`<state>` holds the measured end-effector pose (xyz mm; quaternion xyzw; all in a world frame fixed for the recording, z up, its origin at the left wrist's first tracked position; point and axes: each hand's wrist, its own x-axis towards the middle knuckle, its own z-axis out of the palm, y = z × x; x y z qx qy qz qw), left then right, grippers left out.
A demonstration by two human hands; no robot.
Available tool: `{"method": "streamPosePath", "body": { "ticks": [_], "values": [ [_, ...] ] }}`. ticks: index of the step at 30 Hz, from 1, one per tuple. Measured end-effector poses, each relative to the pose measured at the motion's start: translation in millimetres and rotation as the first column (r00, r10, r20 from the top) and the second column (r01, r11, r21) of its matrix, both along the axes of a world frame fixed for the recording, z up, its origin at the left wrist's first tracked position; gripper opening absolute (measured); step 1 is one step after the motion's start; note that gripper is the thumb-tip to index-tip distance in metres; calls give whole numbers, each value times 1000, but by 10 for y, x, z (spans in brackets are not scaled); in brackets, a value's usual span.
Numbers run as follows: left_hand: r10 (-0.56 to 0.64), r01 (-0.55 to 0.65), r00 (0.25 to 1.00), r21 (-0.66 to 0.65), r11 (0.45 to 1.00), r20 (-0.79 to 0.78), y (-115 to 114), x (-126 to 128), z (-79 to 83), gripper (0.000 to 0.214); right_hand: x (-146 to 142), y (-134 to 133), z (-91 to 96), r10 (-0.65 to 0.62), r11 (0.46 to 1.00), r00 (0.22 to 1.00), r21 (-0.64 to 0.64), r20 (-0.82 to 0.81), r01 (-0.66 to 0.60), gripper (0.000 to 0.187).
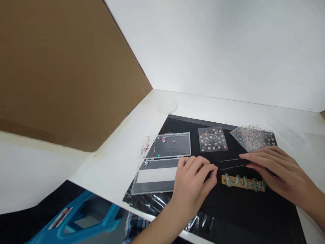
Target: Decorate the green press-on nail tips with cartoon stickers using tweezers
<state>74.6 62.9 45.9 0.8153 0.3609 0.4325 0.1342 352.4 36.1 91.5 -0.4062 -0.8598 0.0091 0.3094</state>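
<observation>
My left hand [196, 178] is closed in a pinch over the right edge of an open clear plastic case [156, 187]. My right hand [276, 167], fingers held together, pinches near the sticker sheets. Between both hands runs a thin clear strip [231, 164], showing mostly as two bright lines; its ends are hidden at the fingertips. Just below it lies a tan bar [242, 182] with several pale green, translucent curved pieces across it. Small shiny charms [162, 138] sit in the case's upper half, and a white band crosses the lower half.
A clear sticker sheet [212, 139] lies behind the hands, with overlapping sticker sheets [254, 137] to its right. Everything rests on a black mat [241, 213] on a white table. A brown panel [68, 67] rises at left; a blue plastic stool [76, 217] stands below.
</observation>
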Motion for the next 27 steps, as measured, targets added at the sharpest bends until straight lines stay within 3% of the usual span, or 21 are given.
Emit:
{"method": "streamPosePath", "body": {
  "ticks": [7,22,27],
  "values": [
    [-51,53,998,-55,997,33,-13,1,-19,11,2,-7,-10,0,1000,1000,-2,22,0,55],
    [25,-8,988,-112,994,151,-30,18,-24,10,-4,1,28,-27,1000,999,-4,-17,27,66],
    [32,-18,991,-109,994,129,-107,-91,84,11,108,-75,114,-39,999,999,20,15,38,56]
  ]
}}
